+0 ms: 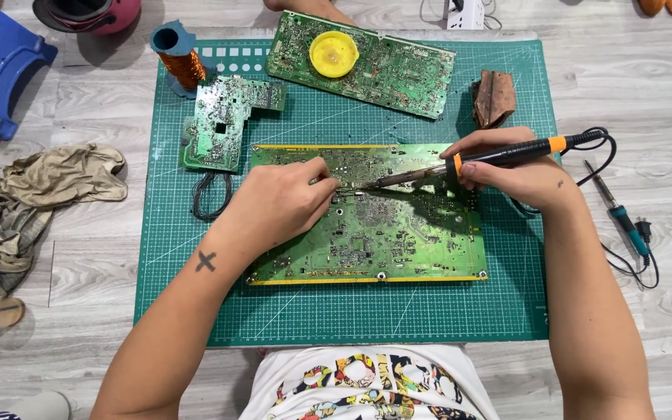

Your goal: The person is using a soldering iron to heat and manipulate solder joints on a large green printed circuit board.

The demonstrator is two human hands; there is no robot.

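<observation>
Underneath, large yellow-edged green circuit board [383,233]

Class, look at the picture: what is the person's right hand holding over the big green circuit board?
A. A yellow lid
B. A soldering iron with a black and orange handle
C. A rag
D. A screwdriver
B: the right hand grips the soldering iron, its tip down on the circuit board.

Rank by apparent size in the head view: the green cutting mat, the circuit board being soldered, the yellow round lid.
1. Green cutting mat
2. Circuit board being soldered
3. Yellow round lid
</observation>
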